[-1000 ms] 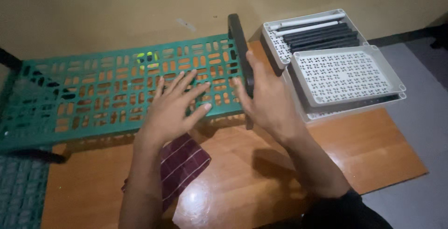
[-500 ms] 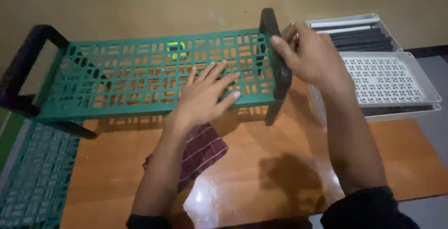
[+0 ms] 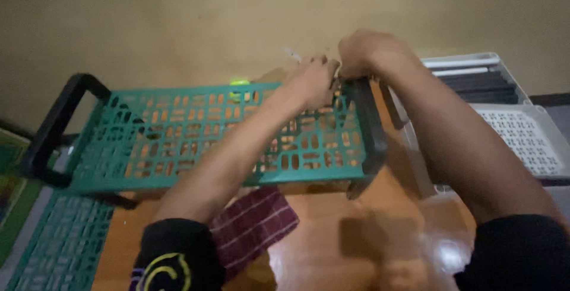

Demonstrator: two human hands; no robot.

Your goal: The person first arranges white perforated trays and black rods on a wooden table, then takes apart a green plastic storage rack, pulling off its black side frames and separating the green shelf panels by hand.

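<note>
Both hands meet at the green perforated shelf's (image 3: 178,142) far right corner: left hand (image 3: 312,80) and right hand (image 3: 365,53) pinch narrowly on the black end frame (image 3: 368,131); the shelf's long axis runs left-right.

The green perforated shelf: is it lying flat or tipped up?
Flat: the green perforated shelf lies level between two black end frames, nothing on it.

fingertips of both hands: motion-blurred | white tray (image 3: 522,142): cut by right edge
</note>
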